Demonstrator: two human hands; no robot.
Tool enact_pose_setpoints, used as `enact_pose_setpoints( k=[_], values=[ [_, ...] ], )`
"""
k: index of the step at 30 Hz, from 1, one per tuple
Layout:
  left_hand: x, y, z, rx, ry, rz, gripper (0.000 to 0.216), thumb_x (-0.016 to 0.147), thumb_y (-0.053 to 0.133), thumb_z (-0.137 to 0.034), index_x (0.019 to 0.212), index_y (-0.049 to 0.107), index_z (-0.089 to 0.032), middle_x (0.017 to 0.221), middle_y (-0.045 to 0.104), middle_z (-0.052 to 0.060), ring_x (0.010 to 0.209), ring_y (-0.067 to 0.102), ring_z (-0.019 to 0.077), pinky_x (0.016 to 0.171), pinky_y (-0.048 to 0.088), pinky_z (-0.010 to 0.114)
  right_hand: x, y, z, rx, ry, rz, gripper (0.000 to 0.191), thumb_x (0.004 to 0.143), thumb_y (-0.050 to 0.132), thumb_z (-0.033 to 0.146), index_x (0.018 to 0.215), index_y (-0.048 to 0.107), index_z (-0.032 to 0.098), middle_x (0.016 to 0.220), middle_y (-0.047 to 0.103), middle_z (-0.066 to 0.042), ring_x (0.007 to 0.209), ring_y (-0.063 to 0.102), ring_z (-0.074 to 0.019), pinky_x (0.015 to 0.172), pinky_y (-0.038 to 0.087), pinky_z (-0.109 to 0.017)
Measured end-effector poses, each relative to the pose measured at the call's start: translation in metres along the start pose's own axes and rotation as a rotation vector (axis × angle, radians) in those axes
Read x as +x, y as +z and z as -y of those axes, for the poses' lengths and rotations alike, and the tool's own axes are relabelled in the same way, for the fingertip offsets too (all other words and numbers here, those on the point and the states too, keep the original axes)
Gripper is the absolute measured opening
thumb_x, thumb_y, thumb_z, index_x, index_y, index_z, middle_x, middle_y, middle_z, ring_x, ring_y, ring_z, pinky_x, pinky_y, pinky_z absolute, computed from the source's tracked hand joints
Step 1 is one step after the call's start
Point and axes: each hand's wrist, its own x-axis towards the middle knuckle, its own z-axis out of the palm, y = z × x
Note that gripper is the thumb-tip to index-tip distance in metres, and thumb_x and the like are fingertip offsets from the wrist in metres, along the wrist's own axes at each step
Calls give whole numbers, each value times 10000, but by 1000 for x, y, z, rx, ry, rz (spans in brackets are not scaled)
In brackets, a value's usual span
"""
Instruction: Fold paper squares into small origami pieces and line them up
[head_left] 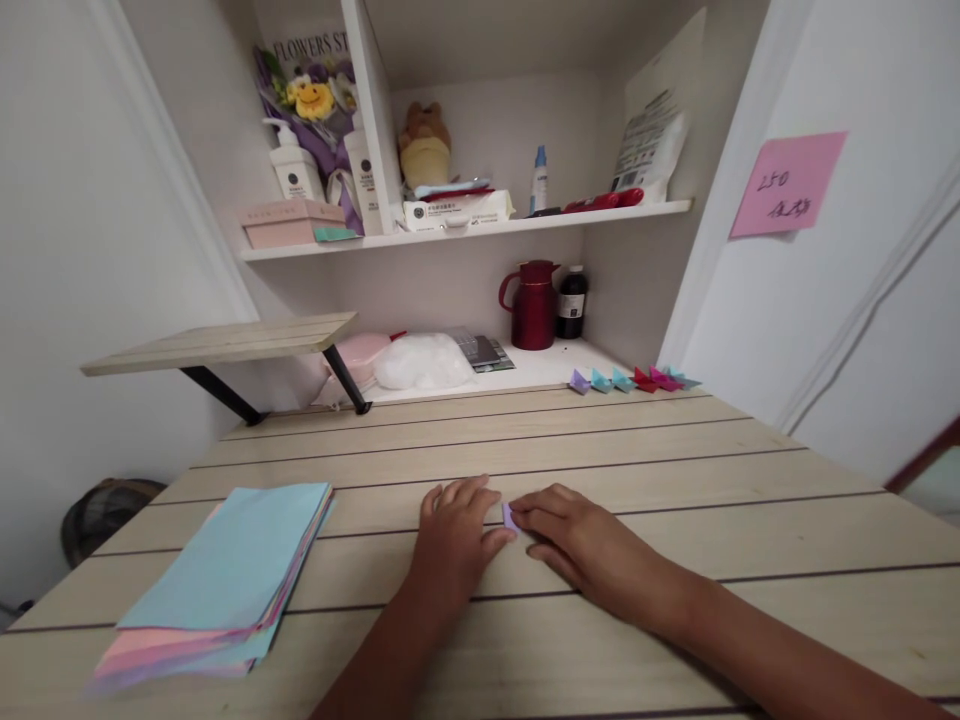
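Both my hands rest on the wooden table, close together at its middle. Between them lies a small folded piece of purple paper, mostly covered. My left hand lies flat with its fingers pressed down beside the paper, thumb touching it. My right hand presses its fingertips on the paper's right side. A stack of coloured paper sheets, light blue on top with pink and purple beneath, lies at the front left.
A row of several small folded paper shapes sits at the table's far right edge. Behind stand a red jug, a dark bottle and a white bag. A raised wooden shelf juts out at the left. A pink note hangs on the wall.
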Motion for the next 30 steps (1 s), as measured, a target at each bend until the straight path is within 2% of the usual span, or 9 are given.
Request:
enact_pose_setpoints(
  k=[4, 6, 9, 11, 16, 20, 26, 30],
  values=[
    [-1, -7, 10, -96, 60, 27, 530, 746, 709, -477, 1222, 574, -287, 1331, 578, 43, 1243, 469, 247, 1080, 250, 445, 6, 4, -11, 61, 49, -27, 333, 887, 564, 238, 1220, 582, 244, 1220, 614, -77, 1090, 535, -245, 948, 417, -415],
    [1, -10, 14, -141, 54, 32, 578, 705, 758, -442, 1228, 573, -280, 1286, 611, 38, 1220, 489, 240, 1067, 272, 425, 9, 5, -15, 87, 68, -21, 313, 868, 594, 244, 1180, 601, 238, 1188, 625, -72, 1085, 536, -243, 949, 411, -414],
    [4, -11, 15, -153, 53, 41, 445, 685, 789, -352, 1103, 653, -281, 1251, 638, 27, 1194, 514, 243, 1048, 290, 429, 14, 5, -21, 105, 60, -12, 300, 845, 621, 222, 1145, 618, 233, 1136, 636, -63, 1048, 550, -232, 938, 419, -401],
    [6, -9, 16, -156, 72, 42, 388, 681, 790, -349, 1048, 680, -290, 1248, 642, 26, 1189, 518, 252, 1041, 293, 440, 16, 6, -23, 87, 28, -16, 304, 854, 609, 208, 1157, 617, 235, 1122, 635, -63, 1022, 556, -225, 922, 430, -391],
    [7, -7, 15, -146, 106, 33, 418, 695, 779, -363, 1095, 672, -303, 1256, 637, 32, 1179, 520, 264, 1024, 312, 456, 19, 9, -18, -66, -19, -42, 222, 915, 513, 201, 1087, 654, 201, 1022, 649, -85, 939, 566, -225, 838, 472, -371],
    [6, -7, 14, -120, 134, 12, 405, 720, 765, -331, 1111, 666, -293, 1251, 636, 35, 1163, 524, 260, 1007, 330, 448, 20, 11, -16, -139, -6, -54, 251, 952, 446, 227, 1082, 657, 191, 972, 650, -97, 910, 573, -229, 796, 489, -367],
    [11, -1, 11, -14, 199, -37, 216, 867, 605, -249, 1074, 666, -241, 1138, 684, 42, 1052, 562, 228, 910, 396, 383, 22, 11, -20, -86, 42, -83, 249, 952, 437, 221, 1064, 658, 193, 1003, 660, -96, 932, 585, -222, 816, 489, -360],
    [16, 2, 6, 63, 203, -57, 168, 908, 538, -248, 994, 680, -227, 1026, 704, 43, 959, 574, 220, 853, 409, 362, 22, 10, -22, -67, 36, -81, 224, 930, 507, 308, 1062, 659, 209, 1083, 663, -91, 962, 585, -234, 851, 468, -381]
  ],
)
